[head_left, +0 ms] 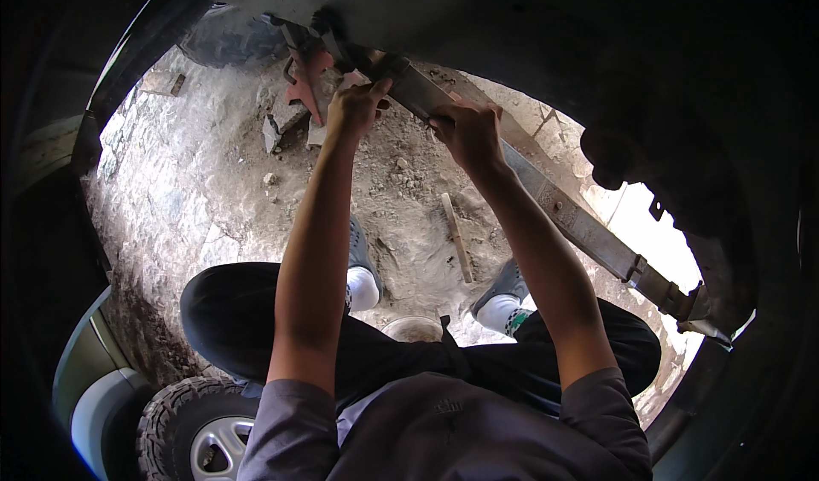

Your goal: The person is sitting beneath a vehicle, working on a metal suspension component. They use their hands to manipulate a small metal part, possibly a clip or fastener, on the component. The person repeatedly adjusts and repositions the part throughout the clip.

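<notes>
1. Bar (584, 227), long, flat, grey metal: slants above the right side of the bare, dusty ground (209, 157), upper end beneath the dark vehicle body (512, 20).
2. Right hand (471, 133): fingers bent around the bar, gripping it.
3. Left hand (358, 110): fingers curled at the bar's upper part; cannot tell whether they pinch it.
4. Stand (309, 87), red-painted metal: near the ground's far edge, left of the bar.
5. Stick (457, 240), thin, pale wood: lying between two grey shoes (358, 246).
6. Tyre (162, 425), black, knobbly: near left corner.
</notes>
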